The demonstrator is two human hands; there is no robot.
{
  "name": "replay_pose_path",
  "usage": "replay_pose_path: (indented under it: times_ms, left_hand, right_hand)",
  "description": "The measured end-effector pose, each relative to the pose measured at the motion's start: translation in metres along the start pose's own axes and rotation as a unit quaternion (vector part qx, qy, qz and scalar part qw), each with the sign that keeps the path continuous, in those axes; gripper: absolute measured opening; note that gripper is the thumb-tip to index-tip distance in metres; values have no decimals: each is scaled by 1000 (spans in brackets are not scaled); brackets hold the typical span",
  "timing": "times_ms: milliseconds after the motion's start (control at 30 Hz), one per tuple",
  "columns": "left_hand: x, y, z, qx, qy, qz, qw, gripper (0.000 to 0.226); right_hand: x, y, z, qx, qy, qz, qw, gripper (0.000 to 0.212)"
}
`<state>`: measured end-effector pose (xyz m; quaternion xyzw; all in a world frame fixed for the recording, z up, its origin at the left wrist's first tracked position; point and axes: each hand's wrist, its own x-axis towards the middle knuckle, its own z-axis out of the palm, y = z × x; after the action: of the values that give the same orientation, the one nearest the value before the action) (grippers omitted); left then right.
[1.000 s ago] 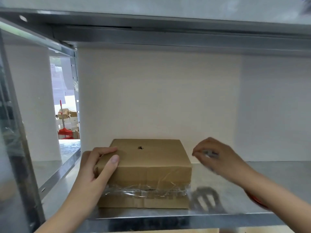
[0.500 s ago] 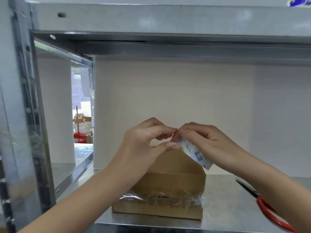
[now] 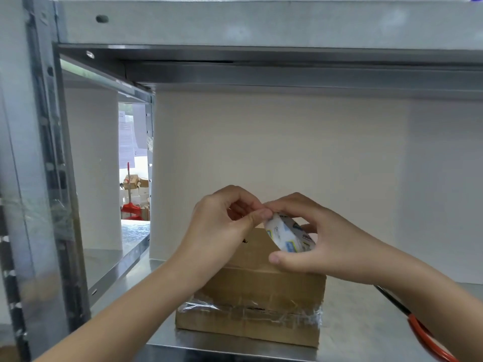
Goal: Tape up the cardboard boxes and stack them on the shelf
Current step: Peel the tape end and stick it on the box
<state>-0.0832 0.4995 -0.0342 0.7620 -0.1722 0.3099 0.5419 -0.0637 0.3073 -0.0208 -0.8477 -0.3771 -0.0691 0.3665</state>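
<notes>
My right hand (image 3: 324, 246) grips the tape roll (image 3: 287, 237), and my left hand (image 3: 222, 226) pinches at its loose end. The cardboard box (image 3: 256, 293) sits beneath both hands on the shelf (image 3: 352, 325) with its front seam taped. I'd say another strip is coming.

Box (image 3: 261, 288), scissors (image 3: 424, 334) on metal shelf (image 3: 351, 312)
</notes>
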Motion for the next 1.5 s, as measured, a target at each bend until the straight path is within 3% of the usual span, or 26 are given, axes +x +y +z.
replay_pose_path:
  times_ms: [67, 233, 333, 433, 567, 700, 900, 1233, 1367, 1500]
  left_hand:
    - [1, -4, -1, 39, 15, 1, 999, 10]
    - [8, -18, -12, 86, 72, 23, 993, 15]
    - [9, -19, -16, 95, 65, 2, 993, 17]
    - [16, -22, -32, 73, 86, -40, 993, 18]
    - [17, -28, -52, 69, 57, -89, 992, 17]
    - [17, -43, -88, 40, 104, -137, 984, 16]
    - [-2, -74, -92, 4, 92, -251, 964, 17]
    - [-14, -92, -78, -36, 85, -332, 939, 16]
    - [-31, -91, -58, -158, 46, -397, 903, 26]
    - [-26, -93, -43, -226, 72, -428, 872, 17]
  right_hand:
    - [-1, 5, 1, 15, -2, 7, 1000, 77]
    - [1, 17, 0, -6, 59, -13, 998, 26]
    - [0, 11, -8, -2, 53, 5, 999, 50]
    - [4, 6, -28, 59, 98, 46, 992, 69]
    - [13, 9, -52, 56, 112, 98, 987, 61]
    - [11, 25, -77, 13, 150, 120, 981, 53]
    - [-3, 56, -60, -52, 84, 212, 972, 56]
    - [-4, 70, -43, -58, 93, 200, 974, 58]
    - [-8, 78, -29, -34, 111, 188, 975, 58]
    - [-9, 81, -23, -12, 134, 175, 975, 55]
